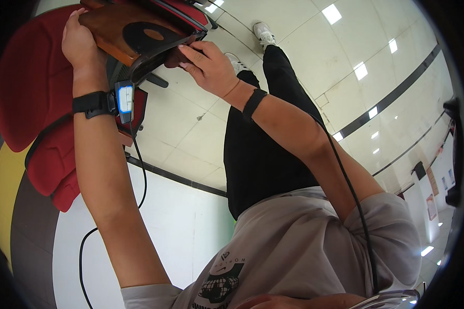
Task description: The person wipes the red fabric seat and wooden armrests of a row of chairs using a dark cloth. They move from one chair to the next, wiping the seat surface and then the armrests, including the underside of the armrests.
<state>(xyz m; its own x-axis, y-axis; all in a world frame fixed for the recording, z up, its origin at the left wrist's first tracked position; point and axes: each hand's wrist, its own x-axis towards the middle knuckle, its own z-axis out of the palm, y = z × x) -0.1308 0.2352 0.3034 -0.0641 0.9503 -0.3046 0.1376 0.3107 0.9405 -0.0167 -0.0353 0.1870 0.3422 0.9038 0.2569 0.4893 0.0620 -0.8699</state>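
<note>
- board (104,30): brown wood, upper left of view, between both hands, tilted; seats (28,72) behind and beside it, floor (185,116) below.
- left hand (82,45): up along the board's left edge, fingers reaching toward the top; looks like support, but how tightly they close is hidden, can't tell.
- right hand (211,64): at the board's right end, fingers bent, tips at a dark red piece (173,58); gap between fingertips narrow; pinching it or only pressing, can't tell.
- dark red piece: partly covered by the fingers; loose bit or part of the board, unclear.
- black patch (132,37): on the board's face, brown oval inside it; neither hand on it.
- dark rim (152,61): curves along the board's near side, looks whole.
- done: both hands in place, board raised at a slant; reads as mid-handling.
- left: board not yet released, right-end handling seems unfinished; how much more is needed, can't judge.
- also unclear: whether the board is joined to a seat, since its far side runs out of sight.
</note>
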